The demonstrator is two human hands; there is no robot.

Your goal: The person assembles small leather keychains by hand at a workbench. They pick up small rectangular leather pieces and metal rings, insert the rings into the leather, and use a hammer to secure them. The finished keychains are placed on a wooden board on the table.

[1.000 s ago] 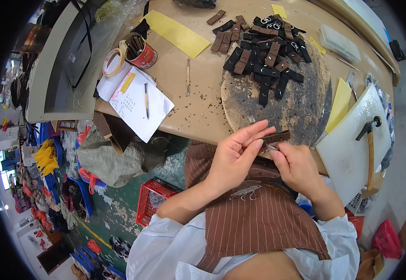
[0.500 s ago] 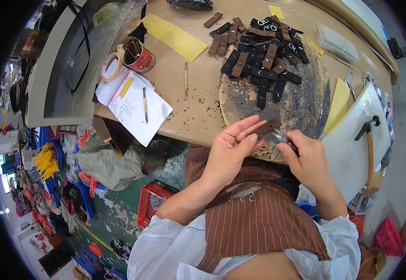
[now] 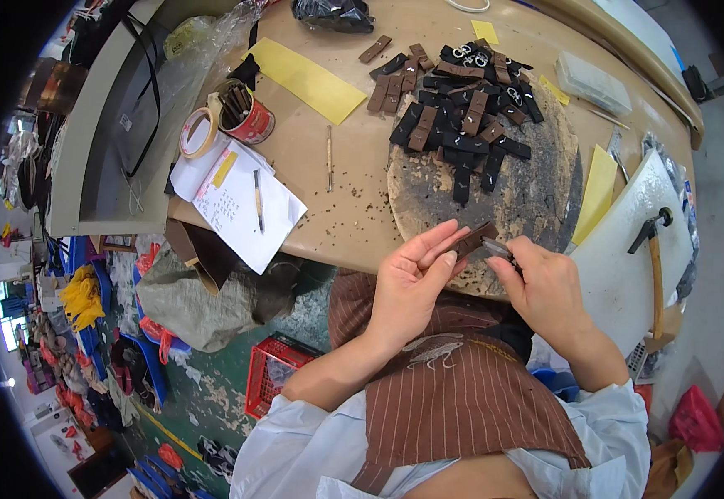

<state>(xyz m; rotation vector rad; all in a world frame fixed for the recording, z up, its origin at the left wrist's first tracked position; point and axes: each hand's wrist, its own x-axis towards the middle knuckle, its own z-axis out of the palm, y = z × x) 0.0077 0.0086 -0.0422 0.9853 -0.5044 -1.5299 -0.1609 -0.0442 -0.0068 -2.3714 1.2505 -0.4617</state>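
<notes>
My left hand (image 3: pixel 416 279) pinches a brown leather strap piece (image 3: pixel 472 239) between thumb and fingers, just above the near edge of the round board. From the right, my right hand (image 3: pixel 545 283) grips a small cutting tool with a silver blade (image 3: pixel 492 248). Its blade lies against or just over the strap piece; contact is hard to make out. The tool's handle is hidden in my fingers. Beyond both hands, a heap of black and brown strap pieces (image 3: pixel 462 137), some with metal rings, covers the far part of the worn round board (image 3: pixel 536 195).
To the left are a paper pad (image 3: pixel 254 220) with a pen, a tape roll (image 3: pixel 198 133), a red tin (image 3: pixel 254 125) of brown strips and a thin tool (image 3: pixel 329 158). A hammer (image 3: pixel 657 274) rests on a white sheet (image 3: pixel 615 291) at right. Dark crumbs dot the table.
My right hand has brought the blade leftward onto or over the strap piece. The strap piece is slightly lower and more tilted in my left hand. The view has shifted a little.
</notes>
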